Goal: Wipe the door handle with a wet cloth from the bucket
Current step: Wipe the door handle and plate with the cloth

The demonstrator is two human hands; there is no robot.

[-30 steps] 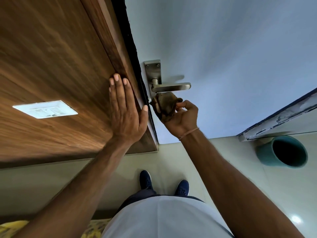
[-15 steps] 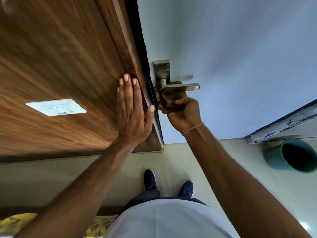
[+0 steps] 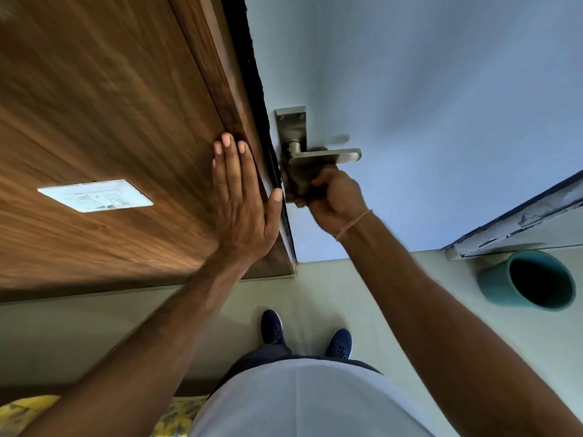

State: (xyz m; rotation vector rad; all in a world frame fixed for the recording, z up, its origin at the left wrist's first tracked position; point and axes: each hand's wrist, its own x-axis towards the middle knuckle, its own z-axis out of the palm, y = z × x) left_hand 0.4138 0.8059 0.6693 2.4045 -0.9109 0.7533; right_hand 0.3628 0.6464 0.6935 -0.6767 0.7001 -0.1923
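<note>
Your right hand (image 3: 334,197), fingers clamped on the dark cloth (image 3: 298,187), has risen against the door handle (image 3: 321,156), wiping it, while your flat left hand (image 3: 243,203), fingers together, is bracing the wood.

Soft daylight, even; wood panel (image 3: 94,89) motion-blurred; faint handle shadow on door (image 3: 441,89); wide-angle bending at edges.

A doorway inside a home.
Wood-panelled wall (image 3: 94,121) with a white switch plate (image 3: 94,195), pale door (image 3: 426,105), tiled floor (image 3: 347,294), teal bucket (image 3: 530,280) on the right.
</note>
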